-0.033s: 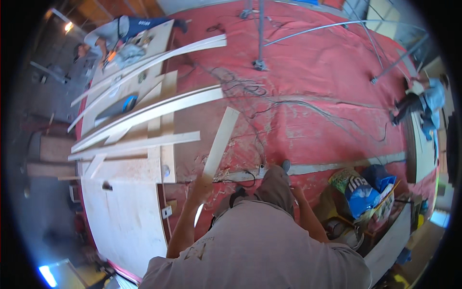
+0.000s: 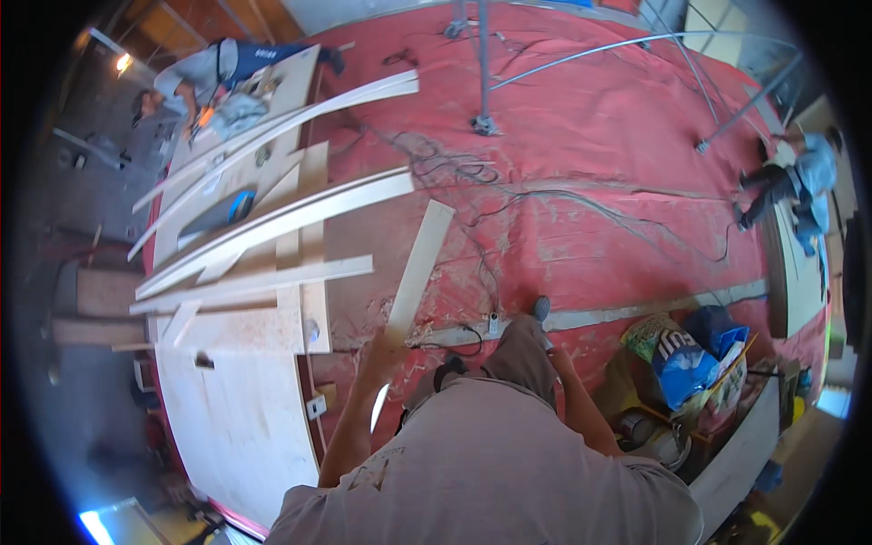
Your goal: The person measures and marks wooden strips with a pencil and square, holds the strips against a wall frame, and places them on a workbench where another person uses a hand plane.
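Left hand (image 2: 380,348): clenched around the near end of a pale wooden plank (image 2: 418,268), which is held out over the red floor covering (image 2: 618,182) and slants away to the upper right.
Right hand (image 2: 556,356): seen low beside the raised knee; whether it is clenched or released cannot be told.
Plank position: its far end is level with the lower of the long curved strips (image 2: 300,222), just right of the surface (image 2: 236,427), and no contact with either can be made out.
Surface: a wide pale panel at the left, on which straight offcuts and curved strips are laid, several overhanging its right edge.
Floor: loose dark cables (image 2: 472,263) are trailed under and beyond the plank; a bag of clutter (image 2: 686,359) is stood to the right.
Far: a second person (image 2: 195,82) is bent over the far end of the surface, and a third (image 2: 799,177) is at the right rim.
Risk: with only one end gripped, the plank could be swung into the overhanging strips and they could be knocked off; a foot could be caught in the cables.
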The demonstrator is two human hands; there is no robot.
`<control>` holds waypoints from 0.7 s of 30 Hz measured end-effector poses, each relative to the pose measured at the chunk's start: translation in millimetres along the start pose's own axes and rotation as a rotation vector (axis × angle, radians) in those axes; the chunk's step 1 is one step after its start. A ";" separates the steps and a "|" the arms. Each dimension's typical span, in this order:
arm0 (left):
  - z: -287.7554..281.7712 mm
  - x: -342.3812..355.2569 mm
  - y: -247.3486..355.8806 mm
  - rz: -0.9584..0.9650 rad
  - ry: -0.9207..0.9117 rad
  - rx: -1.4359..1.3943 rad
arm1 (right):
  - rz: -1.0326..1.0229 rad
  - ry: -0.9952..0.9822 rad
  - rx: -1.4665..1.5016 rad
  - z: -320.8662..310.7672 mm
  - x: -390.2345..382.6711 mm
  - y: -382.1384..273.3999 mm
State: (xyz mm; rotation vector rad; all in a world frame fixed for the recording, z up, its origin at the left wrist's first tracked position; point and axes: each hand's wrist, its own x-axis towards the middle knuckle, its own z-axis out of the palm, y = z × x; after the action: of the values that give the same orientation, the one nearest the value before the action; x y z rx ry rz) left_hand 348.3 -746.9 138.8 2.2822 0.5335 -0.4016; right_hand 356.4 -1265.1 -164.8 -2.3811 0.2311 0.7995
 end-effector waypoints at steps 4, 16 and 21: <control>7.7 35.0 132.7 0.014 -0.016 0.086 | 0.117 -0.129 -0.233 -28.9 34.6 1.6; 25.7 222.8 389.5 0.214 0.192 0.203 | 0.260 -0.041 0.484 -267.3 171.5 50.4; 0.1 260.3 491.3 0.324 0.251 0.038 | -0.106 0.125 0.409 -346.7 279.7 98.2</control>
State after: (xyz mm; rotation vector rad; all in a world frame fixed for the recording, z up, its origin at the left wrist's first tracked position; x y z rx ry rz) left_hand 812.8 -993.2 319.7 2.4172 0.2701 0.0344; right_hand 717.1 -1544.2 -161.0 -2.0375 0.2865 0.4980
